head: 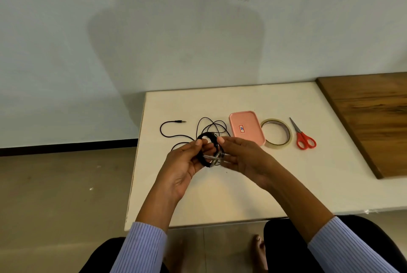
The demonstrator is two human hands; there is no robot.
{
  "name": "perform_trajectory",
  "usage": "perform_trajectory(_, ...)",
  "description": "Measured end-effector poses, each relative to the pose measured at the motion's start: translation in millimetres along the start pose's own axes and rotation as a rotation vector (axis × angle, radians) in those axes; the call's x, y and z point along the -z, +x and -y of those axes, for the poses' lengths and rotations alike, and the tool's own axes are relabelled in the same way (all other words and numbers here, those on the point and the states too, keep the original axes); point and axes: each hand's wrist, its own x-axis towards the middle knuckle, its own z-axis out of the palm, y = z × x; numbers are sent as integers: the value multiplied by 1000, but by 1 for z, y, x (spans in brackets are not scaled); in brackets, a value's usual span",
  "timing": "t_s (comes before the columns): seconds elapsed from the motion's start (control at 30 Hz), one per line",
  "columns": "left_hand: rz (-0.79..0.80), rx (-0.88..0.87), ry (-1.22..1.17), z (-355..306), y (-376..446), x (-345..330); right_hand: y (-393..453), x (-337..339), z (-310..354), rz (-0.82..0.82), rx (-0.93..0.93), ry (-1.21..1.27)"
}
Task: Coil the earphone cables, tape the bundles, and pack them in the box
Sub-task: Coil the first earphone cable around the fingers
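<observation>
1. Surface [220, 195]: white top, pushed against a pale wall [66, 52]; person's shadow falls on the wall.
2. Landmark = pink box [246, 128], lid on, label on top, at the surface's far middle.
3. Tape roll [276, 133] just right of the box, touching or nearly so; red scissors [302, 135] right of the tape, apart from it.
4. Loose cable [176, 130] lies left of the box, plug end farthest left.
5. Coil [209, 148] of black cable held above the surface, just left of and nearer than the box.
6. Left hand [187, 162] fingers curled round the coil; right hand [242, 156] pinches its other side, fingers partly extended.
7. Wood board [370, 118] far right of the box.
8. Grey floor [55, 206] left of the surface; dark skirting along the wall.
</observation>
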Motion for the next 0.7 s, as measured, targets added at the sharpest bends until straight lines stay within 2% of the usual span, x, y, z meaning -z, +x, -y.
perform_trajectory(0.07, -27, -15, -65, 0, 2, 2, -2, -5, -4, 7, -33, 5)
perform_trajectory(0.13, -61, -45, -69, 1, 4, 3, -3, -9, -7, -64, 5, 42)
perform_trajectory(0.27, -205, -123, 194, 12, 4, 0, -4, -12, -11, -245, 167, 0)
perform_trajectory(0.33, -237, -137, 244, 17, 3, -2, -4, -15, -14, -295, 263, -84)
perform_trajectory(0.57, -255, -101, 149, 26, 1, -11, -6, -31, -26, -411, 476, -451)
perform_trajectory(0.7, -269, -77, 102, 28, -1, -15, -6, -33, -27, -446, 532, -501)
